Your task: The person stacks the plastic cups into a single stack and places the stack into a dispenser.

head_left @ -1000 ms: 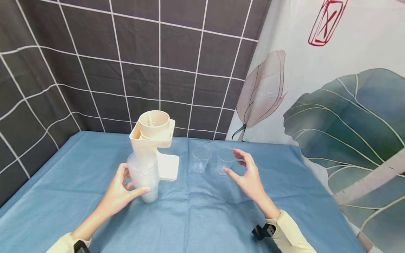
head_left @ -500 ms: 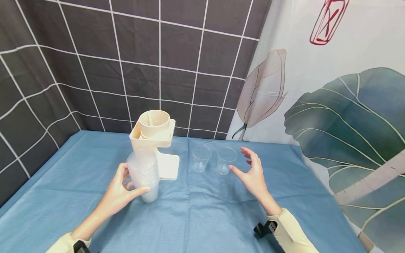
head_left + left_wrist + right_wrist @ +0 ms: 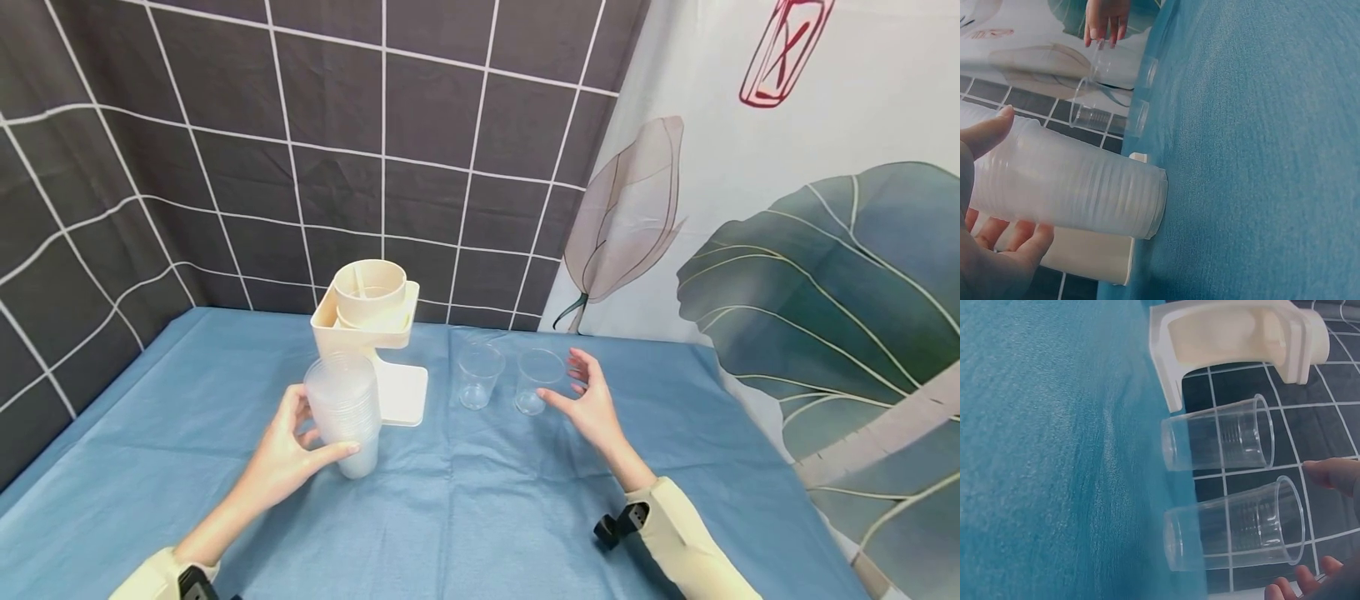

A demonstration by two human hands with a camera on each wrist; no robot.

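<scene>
My left hand grips a tall stack of nested clear plastic cups, thumb on the near side and fingers behind. The stack is upright, its bottom close to the cloth in the left wrist view. Two single clear plastic cups stand side by side to the right: a left cup and a right cup. Beside the right cup is my right hand, thumb and fingers spread apart near its rim. In the right wrist view the thumb and fingers show past the rim of the right cup.
Behind the stack stands a cream plastic holder with a flat base and a round cup-like top. Blue cloth covers the table. A dark grid-patterned curtain and a white leaf-print curtain hang behind.
My right hand draws back rightward from the right cup, then comes slightly back toward it. Both single cups stay standing. The left hand keeps holding the stack in place.
</scene>
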